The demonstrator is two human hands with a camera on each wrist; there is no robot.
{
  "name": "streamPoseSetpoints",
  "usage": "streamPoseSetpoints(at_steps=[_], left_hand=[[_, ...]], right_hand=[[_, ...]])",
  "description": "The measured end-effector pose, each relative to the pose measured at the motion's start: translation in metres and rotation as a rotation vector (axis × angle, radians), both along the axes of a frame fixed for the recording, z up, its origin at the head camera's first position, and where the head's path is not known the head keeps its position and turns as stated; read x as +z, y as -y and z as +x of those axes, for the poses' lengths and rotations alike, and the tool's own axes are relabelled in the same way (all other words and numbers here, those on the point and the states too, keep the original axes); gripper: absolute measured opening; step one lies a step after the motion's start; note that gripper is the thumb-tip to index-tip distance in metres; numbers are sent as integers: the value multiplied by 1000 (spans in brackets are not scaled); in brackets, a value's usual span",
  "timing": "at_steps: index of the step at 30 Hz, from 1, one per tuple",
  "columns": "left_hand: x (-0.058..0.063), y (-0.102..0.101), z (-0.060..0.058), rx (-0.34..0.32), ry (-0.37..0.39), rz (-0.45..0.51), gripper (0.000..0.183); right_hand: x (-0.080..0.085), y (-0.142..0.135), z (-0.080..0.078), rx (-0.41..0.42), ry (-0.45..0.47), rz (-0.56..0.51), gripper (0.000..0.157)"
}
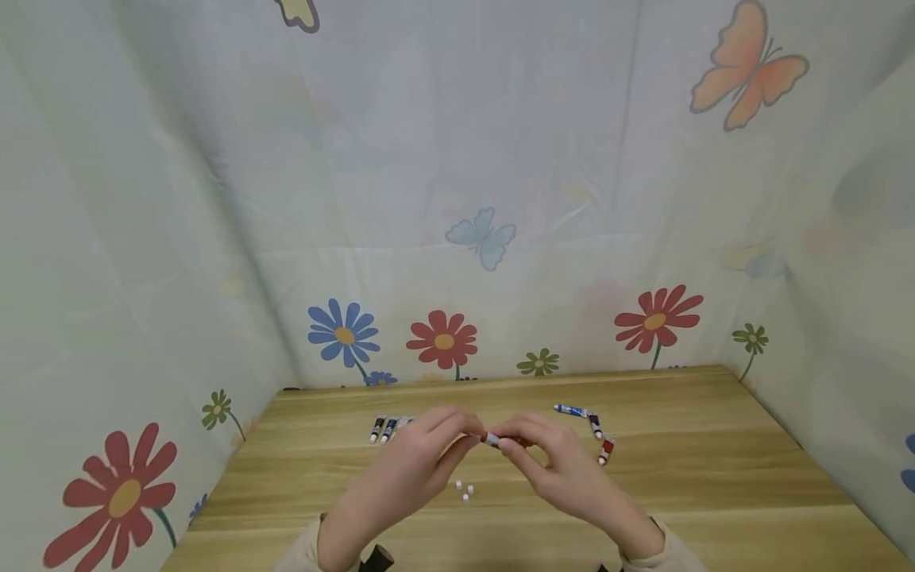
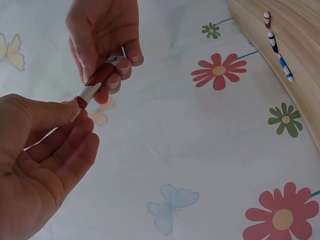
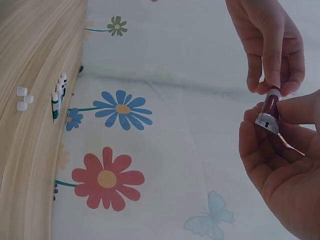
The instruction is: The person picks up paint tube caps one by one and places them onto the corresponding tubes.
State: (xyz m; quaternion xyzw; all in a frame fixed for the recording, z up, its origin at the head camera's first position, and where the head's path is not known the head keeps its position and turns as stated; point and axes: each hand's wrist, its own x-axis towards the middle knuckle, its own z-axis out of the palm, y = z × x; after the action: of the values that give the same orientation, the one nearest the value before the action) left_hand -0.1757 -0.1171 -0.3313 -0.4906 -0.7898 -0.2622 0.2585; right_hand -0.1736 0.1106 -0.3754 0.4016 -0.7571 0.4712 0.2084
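Observation:
A small dark red and white paint tube [image 1: 492, 438] is held between both hands above the table. My left hand [image 1: 429, 449] pinches its narrow end between thumb and fingers; whether a cap sits under those fingertips is hidden. The right hand [image 1: 561, 457] grips the body near the flat crimped end, which shows silvery in the right wrist view, where the tube [image 3: 271, 107] slants between the hands. Below them on the wooden table lie three small white caps [image 1: 466, 498].
Several paint tubes [image 1: 377, 430] lie side by side left of the hands, partly hidden by the left one. To the right, a blue tube [image 1: 570, 410], a dark tube [image 1: 596, 425] and a red tube [image 1: 606, 451] form a curved line. A flowered curtain [image 1: 386, 278] surrounds the table [image 1: 686, 492].

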Motion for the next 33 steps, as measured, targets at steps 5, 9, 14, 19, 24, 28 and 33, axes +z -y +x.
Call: streamPoseSetpoints(at_steps=[5, 9, 14, 19, 24, 28, 33], left_hand=[[-3, 3, -2, 62, 70, 60, 20], [-3, 3, -6, 107, 138, 122, 13], [-6, 2, -6, 103, 268, 130, 13], [-9, 0, -3, 106, 312, 136, 14], [-13, -2, 3, 123, 247, 106, 6], [-17, -4, 6, 87, 70, 41, 8], [-18, -7, 6, 70, -44, 33, 10]], right_hand=[[2, -2, -1, -35, -22, -5, 21], [7, -5, -2, -72, -79, -21, 24], [10, -6, -2, -74, -141, -9, 24], [10, -5, -1, -64, -176, -11, 26], [8, -4, 0, -63, -193, -8, 26], [5, -5, 1, -64, -153, -16, 26], [5, -4, 3, -8, -25, -34, 24]])
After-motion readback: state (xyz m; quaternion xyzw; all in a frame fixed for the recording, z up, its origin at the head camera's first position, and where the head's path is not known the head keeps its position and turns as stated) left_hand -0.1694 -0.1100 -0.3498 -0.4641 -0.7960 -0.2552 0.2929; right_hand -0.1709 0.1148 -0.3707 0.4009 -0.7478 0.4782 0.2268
